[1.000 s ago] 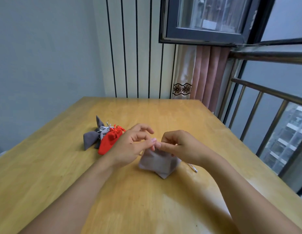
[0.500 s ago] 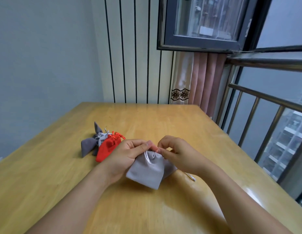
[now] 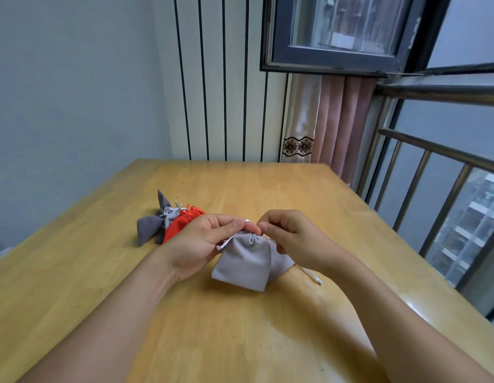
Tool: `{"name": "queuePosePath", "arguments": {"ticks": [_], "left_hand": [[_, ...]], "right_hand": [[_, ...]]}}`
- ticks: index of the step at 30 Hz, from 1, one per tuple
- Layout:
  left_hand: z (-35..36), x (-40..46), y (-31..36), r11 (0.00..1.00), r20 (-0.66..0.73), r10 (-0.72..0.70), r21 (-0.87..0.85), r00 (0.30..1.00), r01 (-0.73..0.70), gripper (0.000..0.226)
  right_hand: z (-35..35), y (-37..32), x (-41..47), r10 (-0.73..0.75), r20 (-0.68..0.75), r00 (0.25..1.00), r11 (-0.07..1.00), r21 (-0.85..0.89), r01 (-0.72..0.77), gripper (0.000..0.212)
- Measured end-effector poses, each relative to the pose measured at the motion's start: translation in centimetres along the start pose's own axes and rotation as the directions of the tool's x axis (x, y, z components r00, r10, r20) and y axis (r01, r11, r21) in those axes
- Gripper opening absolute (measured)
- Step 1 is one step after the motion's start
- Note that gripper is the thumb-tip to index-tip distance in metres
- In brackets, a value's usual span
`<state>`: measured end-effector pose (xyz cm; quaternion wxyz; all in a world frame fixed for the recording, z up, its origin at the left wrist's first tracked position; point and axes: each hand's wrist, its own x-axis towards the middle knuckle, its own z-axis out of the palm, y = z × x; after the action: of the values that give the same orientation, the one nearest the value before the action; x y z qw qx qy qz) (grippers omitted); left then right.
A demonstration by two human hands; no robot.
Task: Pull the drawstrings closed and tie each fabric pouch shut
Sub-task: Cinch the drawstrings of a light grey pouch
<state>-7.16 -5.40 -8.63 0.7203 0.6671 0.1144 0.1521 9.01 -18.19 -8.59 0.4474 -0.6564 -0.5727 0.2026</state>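
Note:
A light grey fabric pouch [image 3: 244,262] hangs just above the wooden table [image 3: 267,327], its mouth gathered at the top. My left hand [image 3: 204,241] pinches the gathered mouth and a silver drawstring on the left side. My right hand [image 3: 292,236] pinches the string at the mouth from the right. A second grey pouch [image 3: 281,262] lies partly hidden behind the first, under my right hand. A loose silver cord end [image 3: 312,276] trails on the table to the right.
A red pouch [image 3: 182,222] and dark grey pouches [image 3: 149,226] with tied cords lie bunched on the table to the left. A metal railing [image 3: 422,189] runs along the table's right side; a curtain [image 3: 331,120] hangs at the back.
The grey pouch has been lifted upright off the table and its mouth drawn together. Both hands have closed in on its top.

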Motion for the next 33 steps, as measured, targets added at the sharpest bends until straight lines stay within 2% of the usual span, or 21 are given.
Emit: {"name": "queuePosePath", "arguments": {"ticks": [3, 6, 9, 14, 19, 21, 24, 27, 30, 33], "left_hand": [[-0.2, -0.1, 0.3, 1.0, -0.004, 0.011, -0.012, 1.0, -0.011, 0.033], [0.0, -0.2, 0.4, 0.989, -0.009, 0.032, 0.142, 0.999, -0.03, 0.03], [0.3, -0.3, 0.3, 0.973, 0.028, 0.034, 0.229, 0.999, -0.039, 0.026], [0.6, -0.7, 0.4, 0.943, 0.088, 0.019, 0.33, 0.996, -0.047, 0.028], [0.5, -0.8, 0.2, 0.92, 0.111, 0.009, 0.388, 0.994, -0.052, 0.031], [0.6, -0.8, 0.4, 0.95, 0.098, 0.003, 0.311, 0.995, -0.033, 0.031], [0.9, -0.6, 0.8, 1.0, 0.02, -0.023, 0.021, 1.0, 0.023, 0.029], [1.1, -0.5, 0.8, 0.973, -0.05, -0.074, -0.223, 0.996, 0.062, 0.018], [1.4, -0.4, 0.6, 0.941, -0.078, -0.103, -0.33, 0.992, 0.071, 0.011], [1.6, -0.4, 0.6, 0.935, -0.088, -0.128, -0.343, 0.988, 0.091, 0.01]], "right_hand": [[-0.1, -0.2, 0.0, 0.013, 0.009, 1.0, 0.989, 0.148, -0.014, 0.02], [-0.2, -0.6, -0.2, -0.033, 0.051, 0.998, 0.975, 0.222, 0.021, 0.014], [-0.4, -0.7, -0.5, -0.089, 0.109, 0.99, 0.982, 0.175, 0.069, 0.015], [-1.0, -0.5, -0.5, -0.056, 0.258, 0.965, 0.988, 0.156, 0.016, 0.014], [-1.0, -0.2, -0.4, -0.032, 0.293, 0.956, 0.987, 0.163, -0.016, 0.011], [-1.1, -0.4, -0.4, -0.003, 0.288, 0.958, 0.971, 0.229, -0.066, 0.012], [-1.2, -0.8, -0.6, 0.019, 0.291, 0.957, 0.917, 0.376, -0.132, 0.018], [-0.9, -1.1, -0.7, 0.011, 0.281, 0.96, 0.866, 0.477, -0.15, 0.019], [-0.6, -1.2, -0.7, -0.011, 0.282, 0.959, 0.848, 0.511, -0.141, 0.018], [-0.6, -1.4, -0.8, -0.021, 0.265, 0.964, 0.867, 0.485, -0.114, 0.016]]}}
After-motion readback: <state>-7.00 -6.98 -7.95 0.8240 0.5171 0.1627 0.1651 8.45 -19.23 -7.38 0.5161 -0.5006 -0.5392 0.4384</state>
